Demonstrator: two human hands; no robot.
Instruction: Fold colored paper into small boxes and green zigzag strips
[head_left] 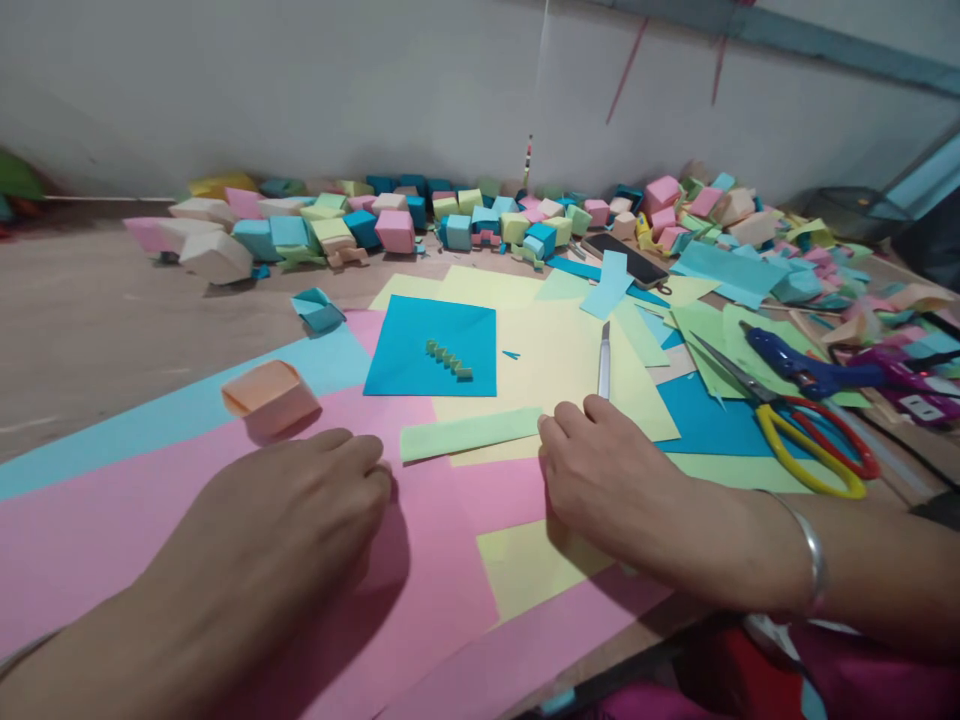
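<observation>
My left hand (300, 510) rests knuckles-up on a large pink paper sheet (420, 590), fingers curled under, nothing visible in them. My right hand (607, 470) lies on the sheets with its fingertips pinched at the right end of a light green paper strip (469, 435). A craft knife (604, 362) lies just beyond my right hand on yellow paper (555, 350). A blue square sheet (420, 350) carries a small green accordion-folded piece (448, 358). A peach paper box (270, 398) sits left of the strip.
Many folded paper cubes (394, 230) in pink, blue, green and cream line the back of the wooden surface by the wall. A phone (626, 258) lies among them. Yellow-and-red scissors (810, 440) and a blue glue gun (810, 365) lie at right among scraps.
</observation>
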